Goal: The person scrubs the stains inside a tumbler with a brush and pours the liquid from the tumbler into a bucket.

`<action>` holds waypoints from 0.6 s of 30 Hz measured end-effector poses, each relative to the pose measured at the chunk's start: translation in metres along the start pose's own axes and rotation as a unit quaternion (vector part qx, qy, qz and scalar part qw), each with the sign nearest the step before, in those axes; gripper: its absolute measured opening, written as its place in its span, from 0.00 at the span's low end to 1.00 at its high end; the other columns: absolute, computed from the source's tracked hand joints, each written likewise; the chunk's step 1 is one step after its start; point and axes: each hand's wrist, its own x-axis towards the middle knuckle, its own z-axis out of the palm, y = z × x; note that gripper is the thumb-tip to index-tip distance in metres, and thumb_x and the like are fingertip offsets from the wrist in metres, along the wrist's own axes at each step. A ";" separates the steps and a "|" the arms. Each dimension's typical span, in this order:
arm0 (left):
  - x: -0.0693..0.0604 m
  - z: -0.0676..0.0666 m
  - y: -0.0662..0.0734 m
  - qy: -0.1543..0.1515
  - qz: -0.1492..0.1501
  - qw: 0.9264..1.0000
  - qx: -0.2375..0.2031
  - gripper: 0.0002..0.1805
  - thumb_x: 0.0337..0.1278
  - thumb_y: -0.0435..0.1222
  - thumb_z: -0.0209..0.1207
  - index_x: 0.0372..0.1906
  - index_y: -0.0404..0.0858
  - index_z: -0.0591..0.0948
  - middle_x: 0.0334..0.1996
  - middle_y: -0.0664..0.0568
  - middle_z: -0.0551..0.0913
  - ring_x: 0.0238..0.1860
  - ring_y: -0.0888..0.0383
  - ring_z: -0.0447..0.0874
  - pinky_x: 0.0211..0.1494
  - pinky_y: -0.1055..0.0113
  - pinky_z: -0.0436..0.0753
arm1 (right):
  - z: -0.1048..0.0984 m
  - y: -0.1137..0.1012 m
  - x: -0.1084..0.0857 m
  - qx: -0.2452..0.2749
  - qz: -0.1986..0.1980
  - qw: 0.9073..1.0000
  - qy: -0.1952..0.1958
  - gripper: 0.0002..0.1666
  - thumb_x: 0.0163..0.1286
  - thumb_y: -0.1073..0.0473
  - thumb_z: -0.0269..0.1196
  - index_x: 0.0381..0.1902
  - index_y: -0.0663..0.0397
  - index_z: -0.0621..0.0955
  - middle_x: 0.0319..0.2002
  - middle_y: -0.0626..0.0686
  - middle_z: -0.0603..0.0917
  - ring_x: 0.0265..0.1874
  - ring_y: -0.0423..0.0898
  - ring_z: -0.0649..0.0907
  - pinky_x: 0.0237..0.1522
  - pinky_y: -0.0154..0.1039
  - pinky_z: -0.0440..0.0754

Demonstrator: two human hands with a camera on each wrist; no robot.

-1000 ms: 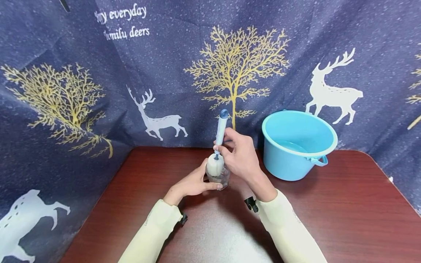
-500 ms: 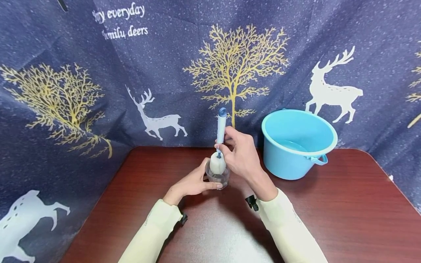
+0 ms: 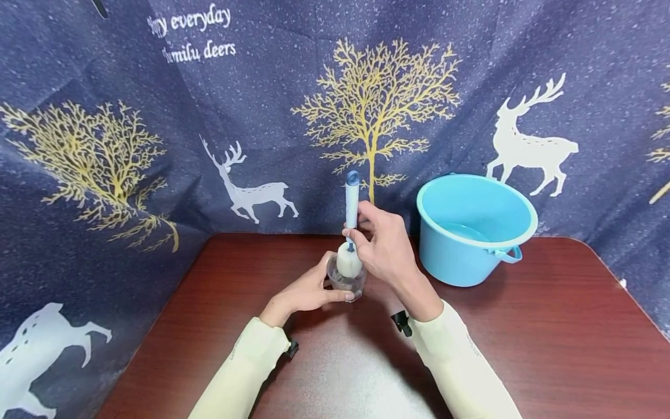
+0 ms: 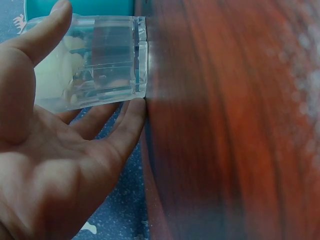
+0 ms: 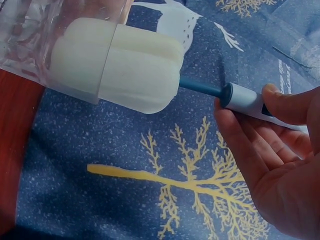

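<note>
My left hand [image 3: 306, 289] grips a clear cup [image 3: 349, 286] standing on the table, its thumb on the near side. In the left wrist view, the thick base of the cup [image 4: 117, 55] meets the wood. With thumb and fingers, my right hand [image 3: 386, 244] pinches the light-blue handle [image 3: 352, 203] of a sponge cup brush. Its pale sponge head [image 5: 142, 70] sits partly inside the cup, with the outer part past the rim, as the right wrist view shows. A dark blue neck [image 5: 200, 86] joins head and handle. The brush stands nearly upright.
A light-blue bucket [image 3: 455, 262] with its handle at the front right stands to the right of my right hand. Behind the reddish-brown table [image 3: 225, 291] hangs a dark blue cloth [image 3: 272, 116] with deer and trees.
The sponge head has shifted from the left side of the cup toward the right, and the handle now stands more upright. My left hand and the cup have barely moved.
</note>
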 end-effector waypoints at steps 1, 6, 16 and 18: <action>0.000 0.000 0.000 0.000 -0.002 1.000 0.003 0.42 0.62 0.44 0.76 0.72 0.46 0.61 0.65 0.54 0.75 0.66 0.60 0.77 0.73 0.55 0.76 | 0.000 0.000 0.000 -0.001 0.000 1.000 0.000 0.11 0.67 0.72 0.70 0.41 0.54 0.82 0.34 0.49 0.92 0.35 0.41 0.92 0.32 0.42 0.82; 0.000 0.000 0.000 0.000 -0.006 1.000 0.003 0.42 0.62 0.44 0.76 0.72 0.47 0.61 0.65 0.53 0.75 0.66 0.59 0.77 0.72 0.54 0.76 | 0.000 0.000 0.000 -0.004 -0.001 1.000 -0.001 0.11 0.67 0.73 0.70 0.42 0.54 0.82 0.35 0.49 0.92 0.35 0.40 0.92 0.32 0.41 0.82; -0.001 0.000 0.000 0.000 0.001 1.000 0.003 0.43 0.63 0.43 0.75 0.73 0.46 0.60 0.66 0.53 0.74 0.66 0.59 0.77 0.73 0.54 0.76 | -0.001 -0.002 -0.001 -0.012 0.005 1.000 -0.007 0.12 0.67 0.72 0.70 0.42 0.54 0.82 0.34 0.49 0.91 0.35 0.41 0.92 0.34 0.42 0.83; -0.001 0.000 0.000 0.000 0.004 1.000 0.000 0.43 0.63 0.42 0.75 0.73 0.46 0.60 0.66 0.53 0.75 0.66 0.59 0.77 0.73 0.54 0.76 | -0.001 -0.002 -0.001 -0.018 0.004 1.000 -0.006 0.11 0.68 0.71 0.71 0.42 0.53 0.82 0.34 0.49 0.91 0.35 0.41 0.91 0.36 0.43 0.84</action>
